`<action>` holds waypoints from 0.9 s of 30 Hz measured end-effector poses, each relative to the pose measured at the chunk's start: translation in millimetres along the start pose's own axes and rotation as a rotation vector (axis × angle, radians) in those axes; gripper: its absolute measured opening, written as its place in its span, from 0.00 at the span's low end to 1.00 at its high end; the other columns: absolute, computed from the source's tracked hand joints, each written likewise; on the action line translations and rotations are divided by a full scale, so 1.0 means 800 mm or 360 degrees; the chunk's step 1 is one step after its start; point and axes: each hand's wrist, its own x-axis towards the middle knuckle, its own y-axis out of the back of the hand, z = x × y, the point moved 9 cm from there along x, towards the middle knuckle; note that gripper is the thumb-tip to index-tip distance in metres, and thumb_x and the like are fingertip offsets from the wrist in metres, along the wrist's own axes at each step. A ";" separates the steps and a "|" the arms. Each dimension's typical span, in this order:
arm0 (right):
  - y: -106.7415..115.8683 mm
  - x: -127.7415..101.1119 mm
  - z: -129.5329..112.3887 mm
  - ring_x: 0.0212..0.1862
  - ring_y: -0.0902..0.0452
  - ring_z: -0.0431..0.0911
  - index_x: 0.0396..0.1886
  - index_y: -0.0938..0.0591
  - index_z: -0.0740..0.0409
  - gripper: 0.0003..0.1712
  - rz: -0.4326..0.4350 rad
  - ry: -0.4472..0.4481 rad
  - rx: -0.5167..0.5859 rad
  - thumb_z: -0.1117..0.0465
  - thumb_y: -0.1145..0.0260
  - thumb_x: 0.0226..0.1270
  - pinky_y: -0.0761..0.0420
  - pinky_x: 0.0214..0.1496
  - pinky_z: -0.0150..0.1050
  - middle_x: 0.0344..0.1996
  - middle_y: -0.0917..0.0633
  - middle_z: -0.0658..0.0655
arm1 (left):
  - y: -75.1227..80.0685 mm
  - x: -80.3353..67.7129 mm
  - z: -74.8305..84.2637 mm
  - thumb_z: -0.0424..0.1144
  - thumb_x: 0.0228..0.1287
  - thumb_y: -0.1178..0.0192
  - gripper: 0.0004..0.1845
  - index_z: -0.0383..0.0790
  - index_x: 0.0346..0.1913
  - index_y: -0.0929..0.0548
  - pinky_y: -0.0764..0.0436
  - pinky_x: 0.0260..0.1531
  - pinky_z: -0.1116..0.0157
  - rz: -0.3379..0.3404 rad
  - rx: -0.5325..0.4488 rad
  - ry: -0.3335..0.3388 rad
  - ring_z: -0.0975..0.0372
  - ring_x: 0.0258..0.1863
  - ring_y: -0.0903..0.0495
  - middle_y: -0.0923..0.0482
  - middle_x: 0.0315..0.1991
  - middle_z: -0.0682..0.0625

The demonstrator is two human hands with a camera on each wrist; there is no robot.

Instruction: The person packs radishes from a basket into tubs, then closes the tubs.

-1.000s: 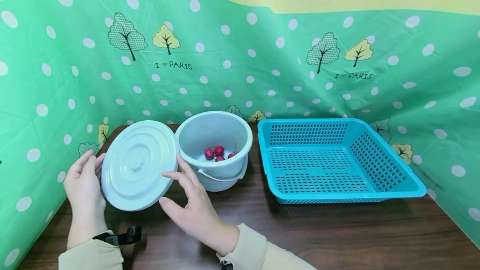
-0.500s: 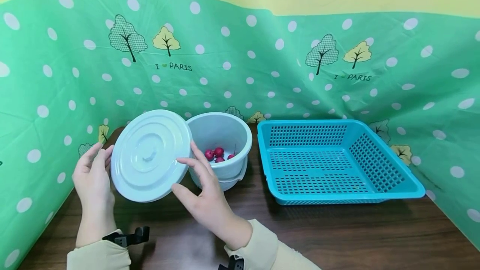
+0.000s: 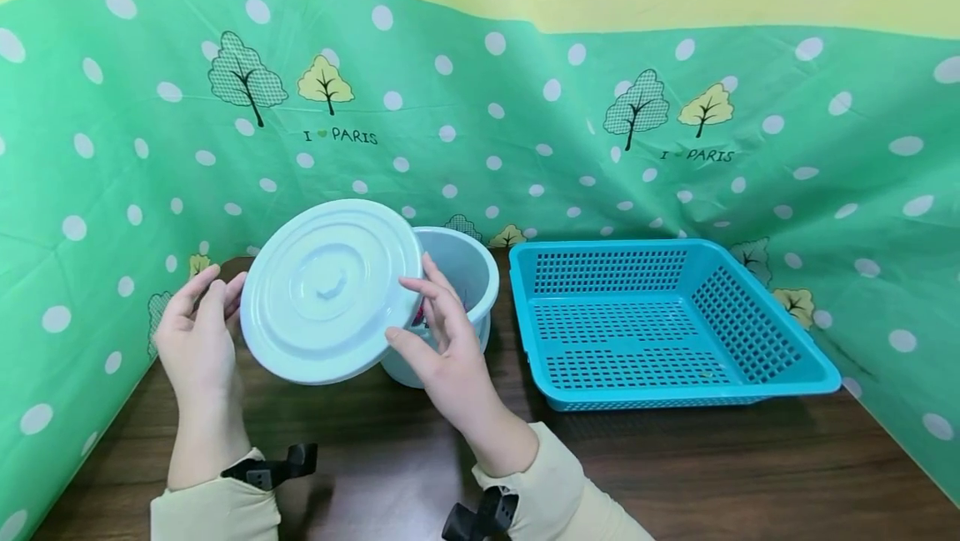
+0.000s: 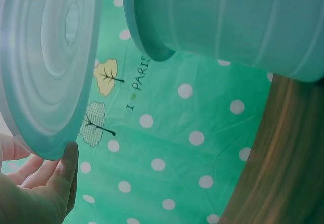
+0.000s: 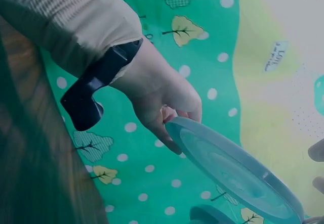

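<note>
A round pale-blue bucket lid [image 3: 322,341] is held up and tilted in the head view, its raised centre facing me. My left hand [image 3: 198,341] grips its left edge between thumb and fingers; the left wrist view shows the lid rim between them. At the opposite edge, my right hand [image 3: 453,349] pinches the lid, thumb in front. Behind the lid stands a pale-blue bucket [image 3: 476,283], its left part covered from sight. Only a sliver of the red radishes [image 3: 420,313] inside shows past my right fingers.
A blue perforated plastic basket [image 3: 678,398] lies right of the bucket on the dark wooden table [image 3: 675,474]. Green polka-dot cloth [image 3: 420,124] hangs close behind and along both sides. Black wrist straps [image 3: 273,468] sit over both sleeves.
Both hands have carried the lid rightward and upward, from beside the bucket to in front of its left part. The radishes are now mostly hidden. The basket stays put.
</note>
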 end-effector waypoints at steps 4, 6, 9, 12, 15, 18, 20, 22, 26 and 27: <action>0.010 0.004 0.001 0.80 0.54 0.49 0.65 0.29 0.65 0.27 0.0054 -0.0029 0.0009 0.71 0.39 0.67 0.51 0.79 0.51 0.79 0.49 0.54 | -0.009 -0.002 0.000 0.36 0.70 0.40 0.15 0.36 0.56 0.17 0.18 0.39 0.76 -0.0024 -0.0060 -0.0002 0.64 0.40 0.13 0.17 0.43 0.50; 0.014 0.006 0.001 0.80 0.54 0.51 0.65 0.29 0.66 0.26 0.0075 -0.0040 0.0022 0.71 0.39 0.67 0.51 0.79 0.52 0.79 0.48 0.55 | -0.013 -0.004 -0.002 0.35 0.70 0.40 0.14 0.36 0.55 0.17 0.18 0.38 0.75 -0.0032 -0.0101 0.0008 0.64 0.39 0.13 0.16 0.42 0.49; 0.019 0.008 0.000 0.80 0.53 0.51 0.65 0.29 0.66 0.26 0.0098 -0.0056 0.0024 0.71 0.40 0.67 0.51 0.79 0.52 0.79 0.47 0.55 | -0.016 -0.006 -0.003 0.35 0.70 0.40 0.13 0.35 0.54 0.17 0.18 0.38 0.75 -0.0040 -0.0113 0.0007 0.64 0.37 0.13 0.15 0.40 0.49; 0.022 0.009 0.001 0.80 0.54 0.51 0.65 0.29 0.65 0.26 0.0107 -0.0068 0.0016 0.71 0.40 0.67 0.51 0.79 0.51 0.79 0.47 0.54 | -0.018 -0.007 -0.003 0.35 0.69 0.39 0.13 0.35 0.54 0.17 0.17 0.38 0.74 -0.0044 -0.0104 0.0002 0.64 0.37 0.12 0.14 0.39 0.49; 0.023 0.009 0.002 0.80 0.54 0.50 0.65 0.29 0.65 0.26 0.0112 -0.0077 0.0015 0.70 0.40 0.67 0.52 0.79 0.52 0.79 0.47 0.52 | -0.019 -0.009 -0.004 0.36 0.69 0.39 0.13 0.36 0.53 0.17 0.18 0.38 0.75 -0.0057 -0.0081 0.0020 0.64 0.38 0.13 0.13 0.38 0.50; 0.025 0.010 0.003 0.80 0.55 0.50 0.65 0.28 0.64 0.26 0.0117 -0.0091 0.0007 0.70 0.39 0.67 0.52 0.79 0.52 0.79 0.47 0.51 | -0.020 -0.011 -0.006 0.36 0.69 0.39 0.12 0.37 0.52 0.16 0.18 0.38 0.75 -0.0060 -0.0060 0.0047 0.63 0.38 0.14 0.13 0.38 0.50; 0.027 0.010 0.004 0.80 0.55 0.50 0.65 0.28 0.64 0.26 0.0121 -0.0098 -0.0009 0.69 0.39 0.67 0.52 0.79 0.52 0.79 0.47 0.52 | -0.021 -0.012 -0.007 0.36 0.69 0.39 0.11 0.37 0.51 0.16 0.18 0.38 0.75 -0.0064 -0.0049 0.0054 0.63 0.38 0.14 0.13 0.38 0.51; 0.029 0.010 0.004 0.80 0.55 0.49 0.65 0.28 0.64 0.27 0.0130 -0.0107 -0.0019 0.69 0.39 0.66 0.50 0.79 0.50 0.79 0.47 0.52 | -0.023 -0.013 -0.007 0.35 0.69 0.39 0.10 0.37 0.50 0.16 0.18 0.38 0.75 -0.0068 -0.0044 0.0042 0.63 0.37 0.15 0.13 0.38 0.51; 0.034 0.012 0.004 0.80 0.54 0.50 0.65 0.28 0.65 0.26 0.0139 -0.0111 -0.0023 0.69 0.39 0.66 0.48 0.78 0.48 0.79 0.47 0.53 | -0.025 -0.013 -0.006 0.36 0.69 0.38 0.09 0.37 0.48 0.16 0.17 0.35 0.74 -0.0092 -0.0058 0.0020 0.63 0.35 0.14 0.13 0.37 0.50; 0.035 0.012 0.004 0.80 0.54 0.49 0.65 0.28 0.65 0.27 0.0144 -0.0113 -0.0021 0.69 0.39 0.66 0.48 0.78 0.48 0.79 0.47 0.53 | -0.025 -0.013 -0.007 0.36 0.69 0.38 0.09 0.37 0.48 0.16 0.17 0.35 0.74 -0.0097 -0.0064 0.0022 0.63 0.35 0.14 0.13 0.36 0.50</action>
